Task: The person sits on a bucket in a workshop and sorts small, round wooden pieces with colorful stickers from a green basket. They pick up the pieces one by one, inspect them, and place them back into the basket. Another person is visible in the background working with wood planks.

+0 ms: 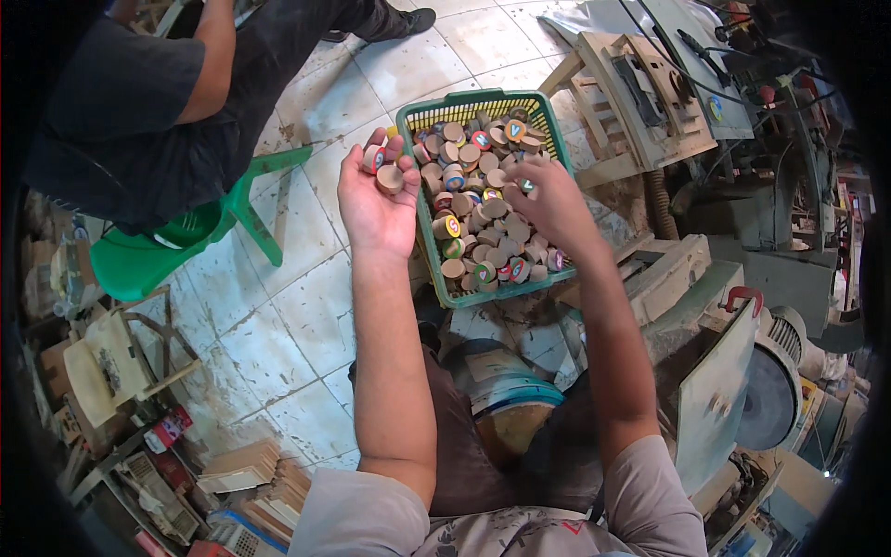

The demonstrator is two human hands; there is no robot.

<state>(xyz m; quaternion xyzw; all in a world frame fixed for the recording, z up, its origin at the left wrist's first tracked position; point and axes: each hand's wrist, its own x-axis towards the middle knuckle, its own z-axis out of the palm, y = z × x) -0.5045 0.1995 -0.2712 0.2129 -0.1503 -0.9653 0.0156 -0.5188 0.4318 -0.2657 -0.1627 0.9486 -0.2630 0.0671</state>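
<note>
My left hand (379,200) is palm up beside the basket's left side, fingers curled around small round wooden discs. One disc (390,179) shows a plain tan face; another disc (373,159) next to it has a red and blue printed face. My right hand (552,206) reaches over the heap, its fingers bent round a disc with a green-toned face (526,186); the back of the hand partly hides the grip. Under it, a green plastic basket (441,295) is filled with many such discs (497,209), some plain side up, some with coloured faces.
Another person in dark clothes (121,102) sits at upper left by a green plastic chair (153,269). A wooden stand (640,102) and a machine with a round disc (770,395) are on the right. Wood boards (264,487) lie lower left on the tiled floor (297,320).
</note>
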